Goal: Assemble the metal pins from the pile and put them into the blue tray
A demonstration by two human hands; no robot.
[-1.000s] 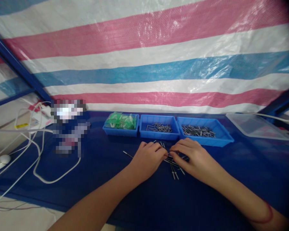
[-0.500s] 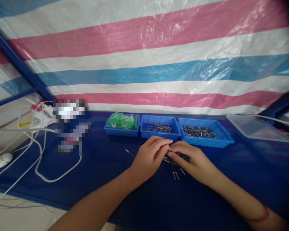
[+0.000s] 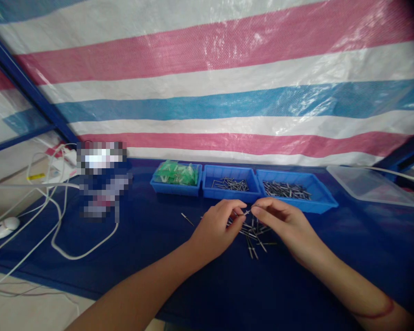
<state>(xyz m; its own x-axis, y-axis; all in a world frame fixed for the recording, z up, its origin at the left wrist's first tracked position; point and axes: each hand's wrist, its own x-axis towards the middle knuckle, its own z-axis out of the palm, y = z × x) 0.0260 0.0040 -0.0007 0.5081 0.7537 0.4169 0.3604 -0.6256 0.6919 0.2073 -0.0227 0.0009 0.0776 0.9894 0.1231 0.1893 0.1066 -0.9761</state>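
Note:
Above a loose pile of blind rivets [image 3: 250, 239] on the blue table, my two hands are close together. My left hand [image 3: 219, 227] pinches a metal blind rivet [image 3: 245, 213] between thumb and fingers. My right hand [image 3: 279, 220] has its thumb and fingertips closed at the rivet's other end, partly hiding it. One single rivet [image 3: 186, 219] lies on the table left of my left hand. Behind the hands stand a blue bin of rivets [image 3: 253, 193] in the middle and a larger blue bin [image 3: 322, 202] with more rivets at the right.
A third blue bin [image 3: 175, 188] holds small green-and-clear plastic bags [image 3: 177, 173]. A clear plastic lid [image 3: 372, 186] lies at the back right. White cables [image 3: 57, 230] and a white mouse [image 3: 7, 226] are at the left. Striped sheeting [image 3: 207, 105] hangs behind the table [image 3: 131, 257].
My hands have drawn slightly apart, and the rivet between them shows more clearly. My right hand has shifted a little right, uncovering more of the pile.

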